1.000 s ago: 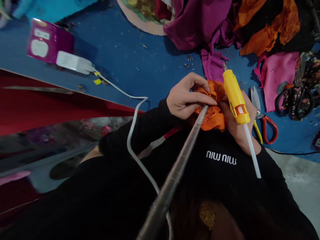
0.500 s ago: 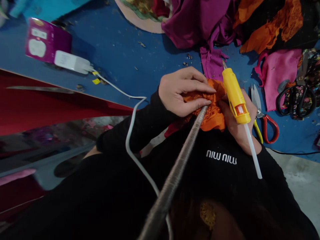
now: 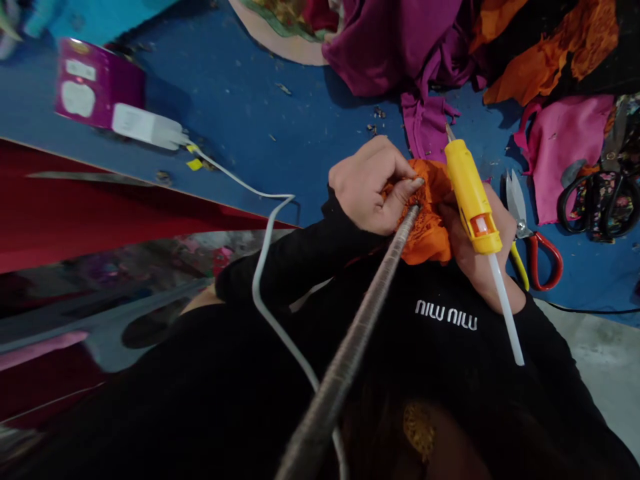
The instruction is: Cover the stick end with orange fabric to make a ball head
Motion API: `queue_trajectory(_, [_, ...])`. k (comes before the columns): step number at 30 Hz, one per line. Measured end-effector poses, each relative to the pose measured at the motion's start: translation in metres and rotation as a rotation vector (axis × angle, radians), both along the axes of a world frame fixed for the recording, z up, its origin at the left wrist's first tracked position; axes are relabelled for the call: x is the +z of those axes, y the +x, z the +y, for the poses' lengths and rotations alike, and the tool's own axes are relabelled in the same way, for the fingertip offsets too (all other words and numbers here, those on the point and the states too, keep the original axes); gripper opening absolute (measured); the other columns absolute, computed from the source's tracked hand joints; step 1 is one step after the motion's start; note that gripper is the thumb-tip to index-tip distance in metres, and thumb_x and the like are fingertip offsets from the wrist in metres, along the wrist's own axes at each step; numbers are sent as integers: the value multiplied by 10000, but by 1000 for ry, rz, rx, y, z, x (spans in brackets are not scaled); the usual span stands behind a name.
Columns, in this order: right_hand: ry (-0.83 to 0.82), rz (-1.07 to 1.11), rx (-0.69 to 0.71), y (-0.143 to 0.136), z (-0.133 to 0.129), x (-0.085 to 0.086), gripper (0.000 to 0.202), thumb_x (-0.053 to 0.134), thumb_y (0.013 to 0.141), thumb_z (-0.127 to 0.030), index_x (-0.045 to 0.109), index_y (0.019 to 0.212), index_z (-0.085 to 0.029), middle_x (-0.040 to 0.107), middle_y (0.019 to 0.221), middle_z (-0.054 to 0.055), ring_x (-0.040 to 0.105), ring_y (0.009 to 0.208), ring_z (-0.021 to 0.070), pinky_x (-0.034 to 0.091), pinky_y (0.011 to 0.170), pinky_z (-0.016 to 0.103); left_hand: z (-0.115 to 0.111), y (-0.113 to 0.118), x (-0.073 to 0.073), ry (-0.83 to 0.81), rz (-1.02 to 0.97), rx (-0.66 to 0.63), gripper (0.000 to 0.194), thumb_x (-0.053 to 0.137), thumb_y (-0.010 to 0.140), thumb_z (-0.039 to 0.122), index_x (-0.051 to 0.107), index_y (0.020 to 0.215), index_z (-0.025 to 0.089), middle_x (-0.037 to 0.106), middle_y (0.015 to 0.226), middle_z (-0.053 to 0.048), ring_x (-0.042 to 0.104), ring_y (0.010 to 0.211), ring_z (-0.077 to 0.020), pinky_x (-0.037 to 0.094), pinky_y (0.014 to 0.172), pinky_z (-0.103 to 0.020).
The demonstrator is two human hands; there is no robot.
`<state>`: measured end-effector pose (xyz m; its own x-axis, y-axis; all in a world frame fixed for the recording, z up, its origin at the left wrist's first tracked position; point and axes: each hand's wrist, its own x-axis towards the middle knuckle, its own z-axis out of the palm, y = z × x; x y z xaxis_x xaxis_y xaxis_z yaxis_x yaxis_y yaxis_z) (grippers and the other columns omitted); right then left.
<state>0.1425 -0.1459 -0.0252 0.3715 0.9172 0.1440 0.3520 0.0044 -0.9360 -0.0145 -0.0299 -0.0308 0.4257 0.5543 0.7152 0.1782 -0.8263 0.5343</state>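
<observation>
My left hand pinches a bunch of gathered orange cloth between thumb and bent forefinger. My right hand is closed at the cloth's other side, with a yellow glue gun in it. The gun's handle is hidden behind that hand; its nozzle points up toward the table, and a white glue stick sticks out of its back. A long grey-brown wrapped rod runs from the bottom of the view up to the orange cloth. Whether it is fixed there I cannot tell.
On the blue table are a purple box, a white adapter with a white cable, red-and-yellow-handled snips, black-handled scissors, purple cloth and pink cloth. The cable crosses over my left sleeve.
My left hand's fingers, stretched over the orange cloth before, have curled into a pinch on it. The right hand and glue gun have hardly moved.
</observation>
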Motion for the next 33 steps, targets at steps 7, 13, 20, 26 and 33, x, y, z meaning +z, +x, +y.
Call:
queue_trajectory(7, [44,8,23,0,1,0,88,664,893,-293,660,980,-284,653,863,-10,634,818,189,542,783,355,-1,2,-10,-211,-76,44,279,653,1006,379,625,772,231,604,660,11,526,553,-128,350,484,-314])
queue_trajectory(13, [-3,-4,3,0,2,4,121,714,902,-370,640,910,-276,635,816,-8,622,794,191,546,771,357,1,-6,-12,-394,-11,-31,405,654,1020,517,632,785,187,600,669,24,454,510,-77,348,488,-289])
queue_trajectory(20, [-9,14,2,0,4,11,131,703,886,-333,622,882,-231,597,783,-28,600,764,152,515,783,317,6,-5,-23,-318,-126,-111,324,634,1042,476,698,883,201,713,835,-16,665,721,-112,527,625,-279])
queue_trajectory(26, [-36,11,-37,-1,4,11,137,728,873,-313,629,836,-225,613,753,-39,604,734,135,493,719,288,-3,-10,-13,-194,-128,-17,177,672,1017,414,754,928,285,734,1085,-75,718,984,-209,611,750,-395])
queue_trajectory(33, [8,11,-18,-1,4,11,77,696,884,-282,655,854,-225,622,750,-44,604,697,124,469,648,270,4,-22,3,327,-94,0,101,763,933,418,787,878,337,672,819,-19,647,695,-162,514,599,-389])
